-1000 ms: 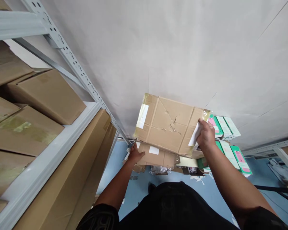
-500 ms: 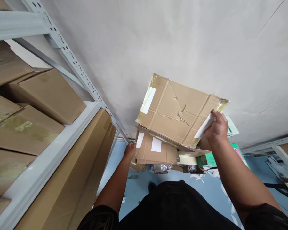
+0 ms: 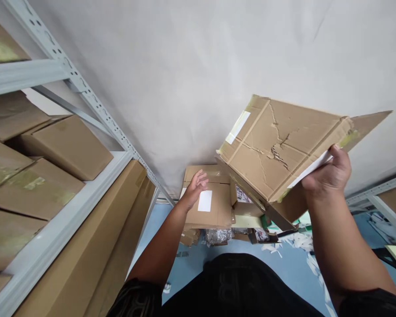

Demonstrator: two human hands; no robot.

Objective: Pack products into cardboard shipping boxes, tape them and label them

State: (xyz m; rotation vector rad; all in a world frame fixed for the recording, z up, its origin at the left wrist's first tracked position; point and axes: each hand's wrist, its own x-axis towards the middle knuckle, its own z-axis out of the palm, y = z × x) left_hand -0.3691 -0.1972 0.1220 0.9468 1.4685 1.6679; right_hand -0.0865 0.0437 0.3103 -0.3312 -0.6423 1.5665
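Observation:
My right hand (image 3: 328,174) grips the right edge of a creased cardboard box (image 3: 267,145), raised and tilted, with its flaps hanging open. Its brown face has a torn crack, yellowish tape at the corners and white labels at two edges. My left hand (image 3: 197,189) has its fingers apart and holds nothing. It hovers over a second cardboard box (image 3: 218,215) that bears a white label (image 3: 205,200); whether it touches that box I cannot tell.
On the left, a grey metal rack (image 3: 86,92) carries several taped cartons (image 3: 66,145), with tall cardboard (image 3: 95,237) beside it. Clear plastic wrap (image 3: 218,236) lies low in the middle. White scraps (image 3: 303,241) litter the blue floor (image 3: 185,273). Another rack (image 3: 383,211) stands at right.
The creased box has moved to the right in my right hand and tilted, its flap swinging out. My left hand has risen, its fingers now spread, and more of the box below shows.

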